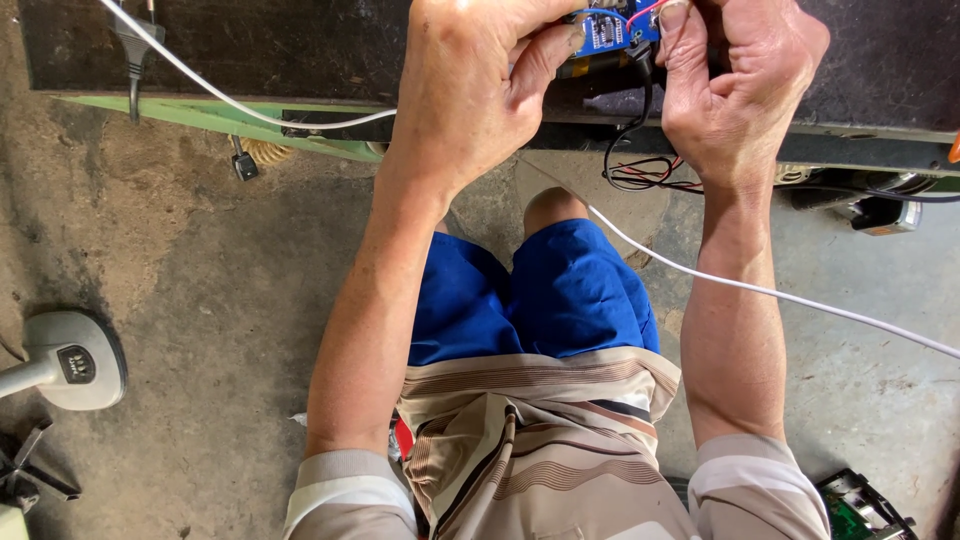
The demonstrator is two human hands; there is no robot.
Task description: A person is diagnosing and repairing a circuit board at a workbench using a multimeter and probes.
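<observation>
At the bench edge [200, 110], top of view: left hand [470, 90] and right hand [735, 85] both pinch a small blue circuit board [607, 28], fingers closed tight around it. Thin red and black wires [640, 172] dangle in a loop below. Risk: a tug could snap the fine leads. The white cable [760, 290] crossing the right forearm may snag.

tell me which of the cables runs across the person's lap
The white cable. It passes over the blue shorts and under the right hand. The thin black and red wires only hang from the blue circuit board.
</observation>
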